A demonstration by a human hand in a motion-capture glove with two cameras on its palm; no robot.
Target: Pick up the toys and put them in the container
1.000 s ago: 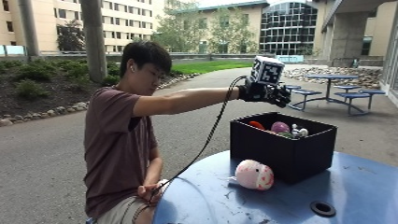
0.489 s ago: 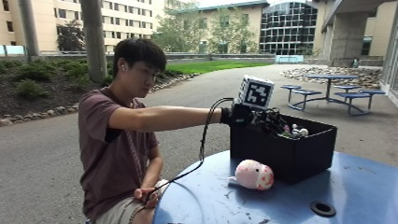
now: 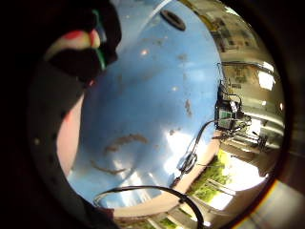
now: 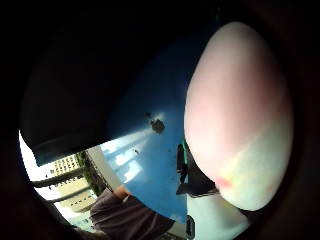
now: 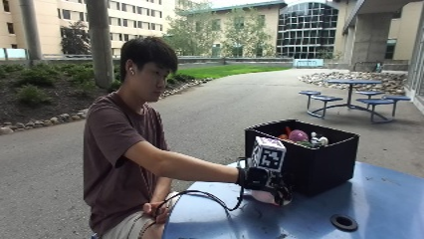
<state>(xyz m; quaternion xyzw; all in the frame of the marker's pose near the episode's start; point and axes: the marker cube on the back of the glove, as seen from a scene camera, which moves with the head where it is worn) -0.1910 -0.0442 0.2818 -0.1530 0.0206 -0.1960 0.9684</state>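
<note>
A pink plush toy (image 5: 267, 197) lies on the blue table (image 5: 371, 199), just in front of the black container (image 5: 324, 167). My gloved right hand (image 5: 264, 180) is down on top of the toy, with its fingers curled over it. The toy still rests on the table. It fills much of the thumb side palm view as a pink and white bulge (image 4: 240, 115), next to the dark container wall (image 4: 80, 85). Several toys (image 5: 299, 136) lie inside the container, among them a purple one.
A round hole (image 5: 344, 222) is set in the table near its front edge, also seen as the hole (image 3: 173, 19) in the little finger side palm view. The person's bare left hand (image 5: 156, 211) rests in the lap holding a cable. Blue tabletop (image 3: 152, 95) spreads beyond the toy.
My hand has come away from above the container and dropped to the pink toy on the table, where its fingers now curl over it.
</note>
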